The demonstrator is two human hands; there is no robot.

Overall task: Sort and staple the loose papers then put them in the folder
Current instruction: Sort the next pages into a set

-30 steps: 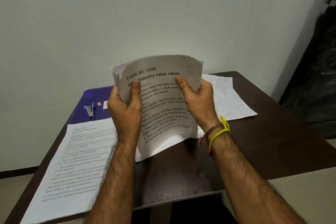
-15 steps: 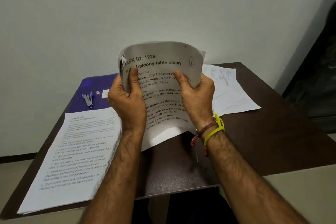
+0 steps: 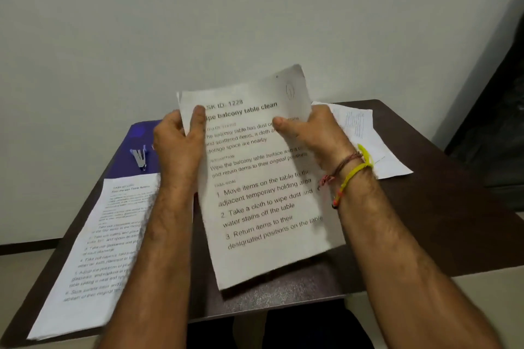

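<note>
I hold a small stack of printed sheets (image 3: 263, 195), headed "TASK ID 1228", up above the middle of the dark table (image 3: 442, 221). My left hand (image 3: 178, 147) grips its upper left edge, thumb on the front. My right hand (image 3: 309, 133) grips the upper right edge the same way. A second printed stack (image 3: 96, 249) lies flat on the table's left side. More loose sheets (image 3: 365, 139) lie at the back right. A purple folder (image 3: 141, 144) lies at the back left, with a silver stapler (image 3: 139, 158) on it.
The table stands against a plain white wall (image 3: 198, 22). A dark doorway or cabinet (image 3: 499, 127) is at the right. The table's front edge is close to my body.
The held stack was curled over at the top; it now hangs flatter and lower, with its lower edge nearer the table. Both hands keep their grip.
</note>
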